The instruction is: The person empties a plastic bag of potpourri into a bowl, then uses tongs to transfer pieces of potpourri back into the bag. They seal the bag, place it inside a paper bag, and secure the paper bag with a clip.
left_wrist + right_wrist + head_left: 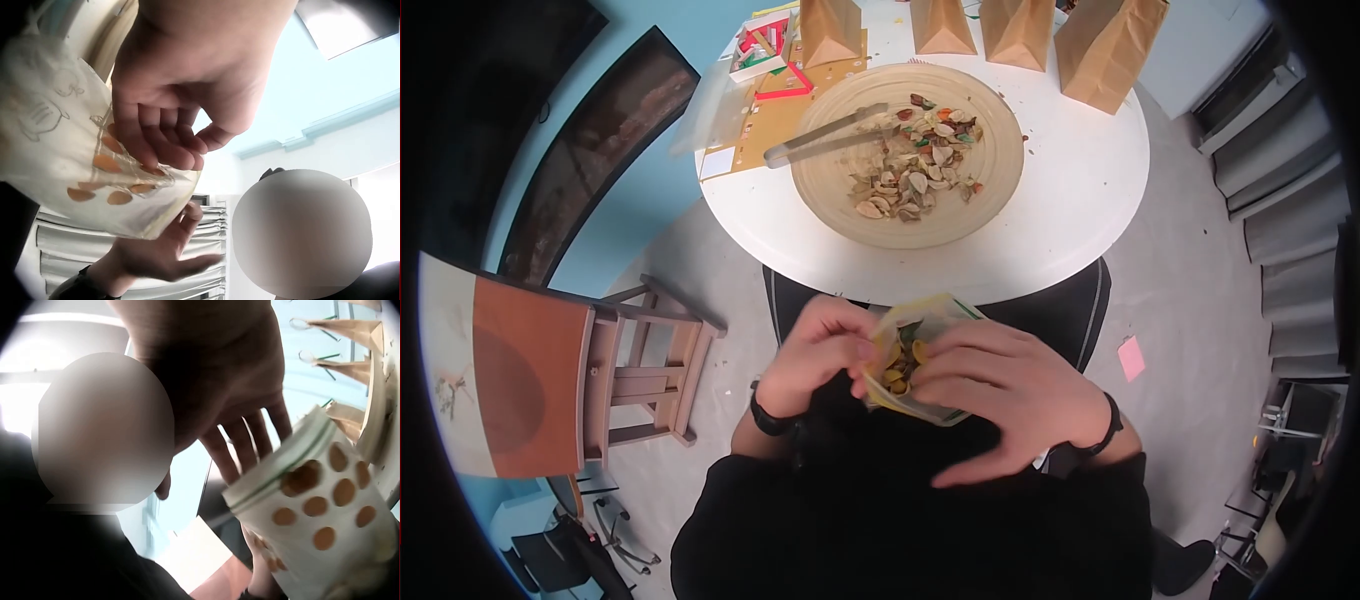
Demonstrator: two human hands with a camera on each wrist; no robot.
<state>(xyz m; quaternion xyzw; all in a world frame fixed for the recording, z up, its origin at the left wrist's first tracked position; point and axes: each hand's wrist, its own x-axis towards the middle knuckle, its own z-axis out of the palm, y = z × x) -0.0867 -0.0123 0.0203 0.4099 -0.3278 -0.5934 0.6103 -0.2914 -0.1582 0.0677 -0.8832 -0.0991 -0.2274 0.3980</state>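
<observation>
A translucent zip bag [935, 308] with orange-brown dots is held with its mouth up, just off the near table edge. Dried petals and leaves [897, 372] show inside it. My left hand [815, 355] pinches the bag's left rim between thumb and fingers. My right hand [1020, 390] reaches over the opposite side, its fingers extended and fingertips at the bag's mouth. In the right wrist view, those straight fingers [237, 440] reach the green-lined zip edge, thumb apart. Beyond the bag, a round wooden plate [820, 215] bears more dried petals [920, 182] and metal tongs [780, 156].
Several brown paper bags [1115, 50] stand along the table's far side. A white box [745, 68] of small coloured items sits at far left, near a tan board [772, 125]. A wooden chair [640, 385] is on my left; pink paper [1131, 358] lies on the floor at right.
</observation>
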